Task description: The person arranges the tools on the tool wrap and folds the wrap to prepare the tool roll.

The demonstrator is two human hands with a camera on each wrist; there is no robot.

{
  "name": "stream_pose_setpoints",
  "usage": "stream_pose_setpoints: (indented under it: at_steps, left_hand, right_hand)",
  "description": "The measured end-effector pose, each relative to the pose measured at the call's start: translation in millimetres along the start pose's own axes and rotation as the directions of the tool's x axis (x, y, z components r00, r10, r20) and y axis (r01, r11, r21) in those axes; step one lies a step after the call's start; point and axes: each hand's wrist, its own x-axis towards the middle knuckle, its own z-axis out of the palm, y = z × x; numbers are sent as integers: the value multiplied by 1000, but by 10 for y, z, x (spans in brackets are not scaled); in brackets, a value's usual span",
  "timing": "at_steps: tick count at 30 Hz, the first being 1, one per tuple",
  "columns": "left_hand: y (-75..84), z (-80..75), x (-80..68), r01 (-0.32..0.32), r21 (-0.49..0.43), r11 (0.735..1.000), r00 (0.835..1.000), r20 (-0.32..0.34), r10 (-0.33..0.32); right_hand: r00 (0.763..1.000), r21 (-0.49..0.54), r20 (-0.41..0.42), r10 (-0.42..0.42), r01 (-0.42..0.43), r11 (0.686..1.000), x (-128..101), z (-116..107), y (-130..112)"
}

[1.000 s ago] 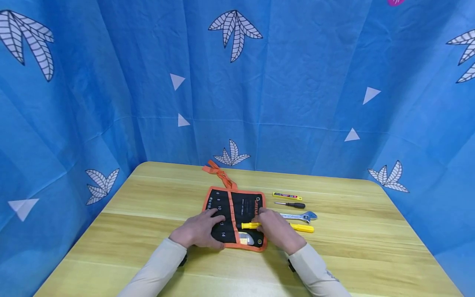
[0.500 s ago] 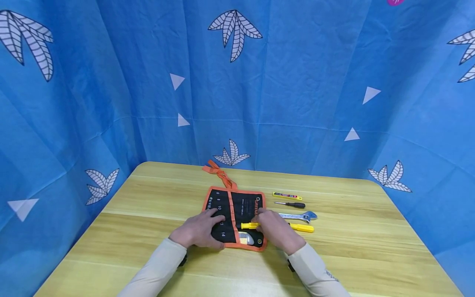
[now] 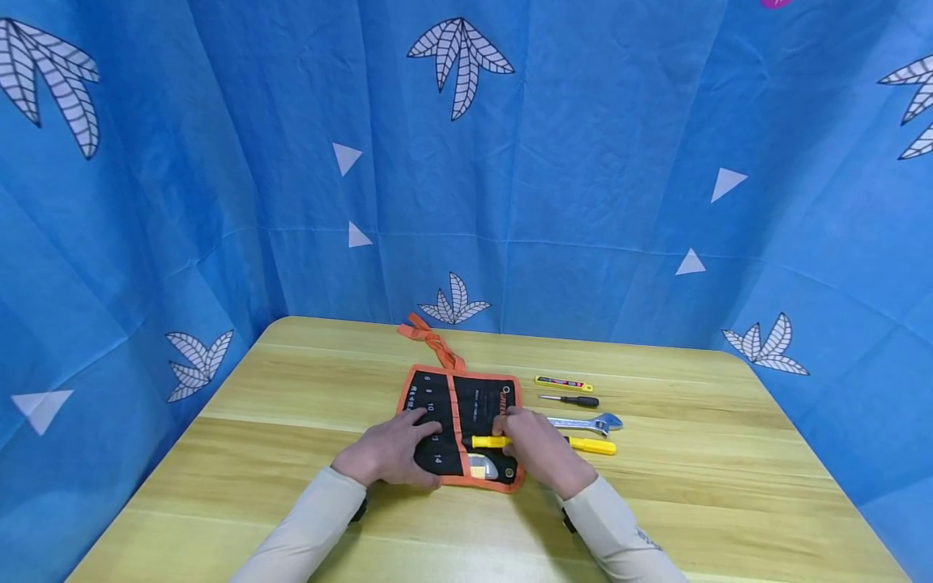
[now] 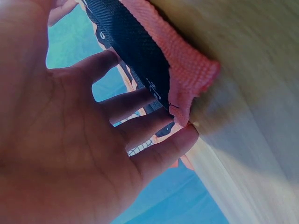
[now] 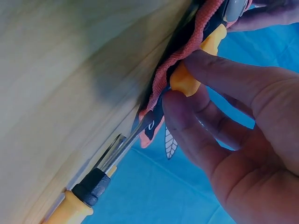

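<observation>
A black tool roll [image 3: 474, 401] with orange trim lies unrolled on the wooden table [image 3: 291, 389]. My left hand [image 3: 408, 433] rests flat on its left half, and the left wrist view shows the spread fingers [image 4: 140, 126] touching the roll's orange edge [image 4: 187, 70]. My right hand [image 3: 508, 429] pinches a yellow tool end [image 3: 487, 442] over the roll's right half; thumb and finger grip that yellow tool end [image 5: 184, 79] at the fabric. A metal shaft [image 5: 122, 148] runs to a black collar and yellow handle [image 3: 594, 446]. Whether this is the same tool I cannot tell.
Right of the roll lie an adjustable wrench [image 3: 592, 423], a small black screwdriver [image 3: 572, 400] and a yellow blade case [image 3: 563, 383]. The roll's orange ties [image 3: 432, 340] trail toward the back edge. Blue patterned cloth [image 3: 583, 162] walls in the table on three sides.
My right hand and the yellow tool end have edged slightly left over the roll. The left hand has stayed put.
</observation>
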Motion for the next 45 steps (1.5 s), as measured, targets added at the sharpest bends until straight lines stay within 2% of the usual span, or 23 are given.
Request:
stream_pose_setpoints:
  at_steps: [10,15,24,36,45]
  left_hand:
    - [2,3,6,4,4,1000,1000,8,-4]
    - [5,5,12,10,6,1000,1000,6,-10]
    - [20,-8,1,17,5,1000,1000,9,-17]
    - [16,-19,3,15,9,1000,1000,14,-15]
    - [6,-6,13,15,11,1000,1000,9,-15]
  right_hand:
    - [997,91,74,11,-18,996,33,8,-51]
    - [997,101,69,15,-22,995,25,7,-50]
    - [997,229,73,-6,-11,973,-19,-78,36]
    - [997,232,56,-49,35,972,-10,-62,110]
    - [998,185,52,-40,30,982,8,-20,83]
